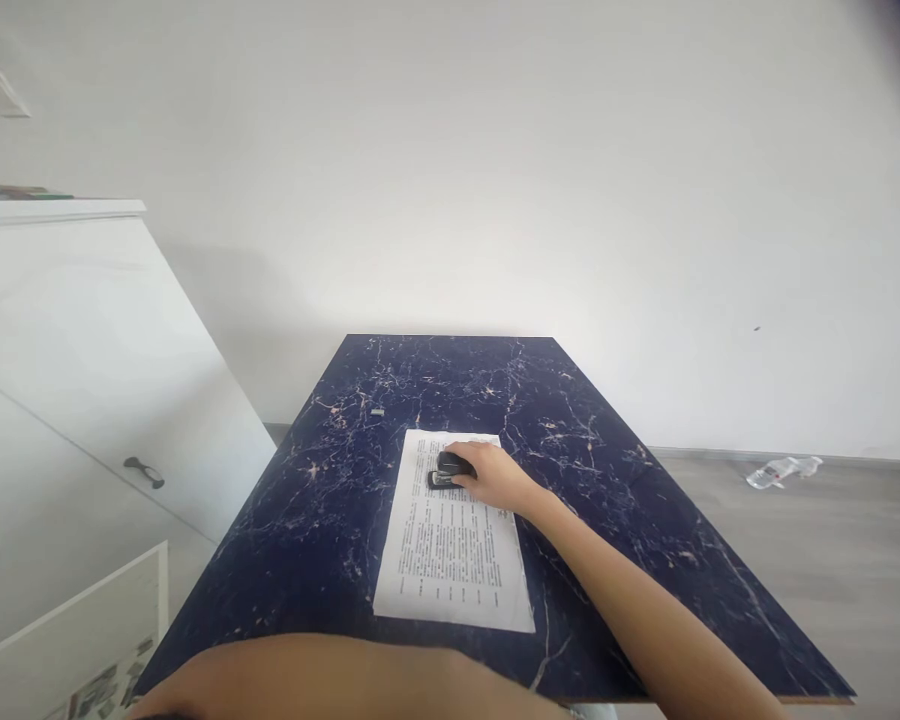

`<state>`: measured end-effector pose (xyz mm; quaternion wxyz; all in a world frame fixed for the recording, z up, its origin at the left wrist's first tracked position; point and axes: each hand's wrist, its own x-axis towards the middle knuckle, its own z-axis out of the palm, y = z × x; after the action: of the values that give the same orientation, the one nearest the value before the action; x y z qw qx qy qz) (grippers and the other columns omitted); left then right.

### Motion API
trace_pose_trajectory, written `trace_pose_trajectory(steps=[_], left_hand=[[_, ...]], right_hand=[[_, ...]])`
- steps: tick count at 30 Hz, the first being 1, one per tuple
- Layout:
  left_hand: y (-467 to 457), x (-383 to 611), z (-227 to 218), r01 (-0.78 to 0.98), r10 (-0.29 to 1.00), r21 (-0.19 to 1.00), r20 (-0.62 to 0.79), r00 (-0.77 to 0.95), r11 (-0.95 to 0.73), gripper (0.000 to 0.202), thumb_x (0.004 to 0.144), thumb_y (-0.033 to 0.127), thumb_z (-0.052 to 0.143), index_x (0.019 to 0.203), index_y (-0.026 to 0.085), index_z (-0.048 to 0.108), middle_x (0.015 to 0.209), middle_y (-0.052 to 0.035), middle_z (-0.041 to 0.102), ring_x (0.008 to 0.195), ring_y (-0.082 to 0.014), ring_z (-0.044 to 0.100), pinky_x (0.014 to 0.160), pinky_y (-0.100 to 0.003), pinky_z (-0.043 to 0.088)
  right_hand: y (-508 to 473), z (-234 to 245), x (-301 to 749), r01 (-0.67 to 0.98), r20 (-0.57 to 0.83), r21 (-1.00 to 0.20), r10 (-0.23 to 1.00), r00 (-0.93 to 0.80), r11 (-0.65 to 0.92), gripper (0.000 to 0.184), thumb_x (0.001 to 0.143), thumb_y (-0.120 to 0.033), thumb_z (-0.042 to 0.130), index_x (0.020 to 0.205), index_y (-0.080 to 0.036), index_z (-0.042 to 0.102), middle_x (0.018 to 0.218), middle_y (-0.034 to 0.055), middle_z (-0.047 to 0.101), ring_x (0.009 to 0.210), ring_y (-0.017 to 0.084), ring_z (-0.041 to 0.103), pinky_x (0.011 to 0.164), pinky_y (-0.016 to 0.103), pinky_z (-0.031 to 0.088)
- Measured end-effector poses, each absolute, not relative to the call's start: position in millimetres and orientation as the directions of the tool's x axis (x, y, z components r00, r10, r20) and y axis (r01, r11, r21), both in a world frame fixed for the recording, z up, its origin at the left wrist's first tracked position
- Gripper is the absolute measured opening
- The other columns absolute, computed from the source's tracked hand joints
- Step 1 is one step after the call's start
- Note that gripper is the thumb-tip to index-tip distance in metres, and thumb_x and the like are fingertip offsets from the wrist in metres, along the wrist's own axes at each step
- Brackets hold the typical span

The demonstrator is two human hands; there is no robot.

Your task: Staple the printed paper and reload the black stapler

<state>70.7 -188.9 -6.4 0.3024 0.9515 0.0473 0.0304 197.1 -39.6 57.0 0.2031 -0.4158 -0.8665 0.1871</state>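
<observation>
My right hand reaches in from the lower right and is closed around a black stapler. Its fingers and thumb cover the stapler's right end, while the left end shows. Beneath the stapler, a sheet of printed paper lies flat on the dark blue marbled table. Whether the stapler touches the paper is hard to judge. A small silvery piece, perhaps a strip of staples, lies beyond the paper's upper left corner. My left hand is out of view; bare skin fills part of the bottom edge.
A white cabinet with a dark handle stands left of the table. On the floor at the right lies a clear plastic bottle. The white wall rises behind the table's far edge.
</observation>
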Motion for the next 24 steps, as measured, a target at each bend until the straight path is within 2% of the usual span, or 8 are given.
trace_pose_trajectory(steps=[4, 5, 7, 8, 10, 16, 21, 24], left_hand=[[-132.9, 53.5, 54.3, -0.235, -0.212, 0.743, 0.128, 0.969, -0.627, 0.01, 0.085, 0.036, 0.067, 0.084, 0.033, 0.076, 0.093, -0.001, 0.075, 0.08, -0.0186, 0.07, 0.063, -0.029, 0.054], [-114.4, 46.0, 67.5, -0.237, -0.157, 0.806, 0.181, 0.971, -0.543, 0.012, 0.085, 0.035, 0.065, 0.084, 0.029, 0.075, 0.09, -0.0042, 0.075, 0.076, -0.0193, 0.068, 0.064, -0.031, 0.054], [-77.5, 29.0, 82.1, -0.11, 0.335, 0.833, 0.334, 0.881, -0.543, 0.022, 0.09, 0.028, 0.049, 0.075, 0.024, 0.065, 0.074, -0.0034, 0.067, 0.062, -0.0164, 0.059, 0.06, -0.031, 0.05], [-60.8, 20.2, 82.4, 0.018, 0.567, 0.806, 0.4, 0.72, -0.592, 0.023, 0.091, 0.024, 0.044, 0.074, 0.023, 0.06, 0.069, -0.002, 0.062, 0.058, -0.0151, 0.053, 0.059, -0.03, 0.046], [-33.4, 4.0, 70.7, 0.343, 0.781, 0.713, 0.472, 0.41, -0.611, 0.024, 0.092, 0.016, 0.04, 0.076, 0.021, 0.057, 0.067, 0.0002, 0.056, 0.057, -0.0137, 0.047, 0.06, -0.029, 0.042], [-0.3, -14.7, 21.9, 0.719, 0.754, 0.35, 0.547, 0.362, -0.6, 0.024, 0.098, 0.011, 0.041, 0.102, 0.019, 0.062, 0.101, -0.0072, 0.067, 0.1, -0.0227, 0.059, 0.093, -0.04, 0.049], [3.5, -4.7, 9.6, 0.744, 0.779, 0.277, 0.39, 0.491, -0.608, 0.039, 0.103, 0.028, 0.047, 0.139, 0.015, 0.053, 0.146, -0.0175, 0.055, 0.14, -0.0326, 0.047, 0.116, -0.056, 0.037], [3.5, -4.2, 5.1, 0.76, 0.802, 0.27, 0.294, 0.52, -0.591, 0.043, 0.105, 0.033, 0.045, 0.145, 0.018, 0.05, 0.148, -0.0179, 0.053, 0.141, -0.0346, 0.046, 0.119, -0.063, 0.031]], right_hand=[[-31.4, 74.8, 236.9, 0.618, 0.279, -0.616, 0.869, -0.409, 0.488, 0.032, 0.093, -0.024, 0.068, 0.125, -0.023, 0.065, 0.115, 0.0084, 0.074, 0.099, 0.026, 0.072, 0.086, 0.041, 0.058], [-28.4, 77.8, 250.6, 0.64, 0.298, -0.604, 0.879, -0.372, 0.475, 0.033, 0.092, -0.024, 0.068, 0.125, -0.023, 0.065, 0.116, 0.0094, 0.074, 0.1, 0.027, 0.072, 0.088, 0.042, 0.058], [-22.5, 79.0, 278.6, 0.705, 0.315, -0.548, 0.892, -0.323, 0.449, 0.032, 0.09, -0.022, 0.068, 0.122, -0.023, 0.067, 0.114, 0.0098, 0.075, 0.102, 0.028, 0.071, 0.09, 0.042, 0.056], [-20.0, 77.0, 291.6, 0.739, 0.308, -0.522, 0.902, -0.303, 0.426, 0.031, 0.089, -0.022, 0.068, 0.12, -0.022, 0.068, 0.112, 0.0096, 0.075, 0.101, 0.029, 0.071, 0.089, 0.041, 0.055], [-16.3, 69.7, 313.6, 0.795, 0.258, -0.475, 0.923, -0.285, 0.378, 0.029, 0.087, -0.021, 0.069, 0.115, -0.022, 0.069, 0.107, 0.0089, 0.076, 0.098, 0.029, 0.071, 0.086, 0.038, 0.054], [-13.0, 51.8, 337.4, 0.819, 0.179, -0.415, 0.918, -0.353, 0.396, 0.021, 0.087, -0.024, 0.069, 0.108, -0.022, 0.069, 0.101, 0.0066, 0.076, 0.091, 0.026, 0.071, 0.079, 0.033, 0.051], [-14.1, 52.2, 333.0, 0.829, 0.175, -0.367, 0.907, -0.383, 0.421, 0.02, 0.089, -0.024, 0.065, 0.109, -0.021, 0.067, 0.1, 0.0072, 0.075, 0.089, 0.025, 0.069, 0.076, 0.032, 0.047], [-15.4, 52.7, 331.2, 0.84, 0.165, -0.361, 0.914, -0.37, 0.405, 0.022, 0.089, -0.022, 0.064, 0.111, -0.02, 0.066, 0.101, 0.0076, 0.075, 0.087, 0.024, 0.068, 0.074, 0.031, 0.045]])
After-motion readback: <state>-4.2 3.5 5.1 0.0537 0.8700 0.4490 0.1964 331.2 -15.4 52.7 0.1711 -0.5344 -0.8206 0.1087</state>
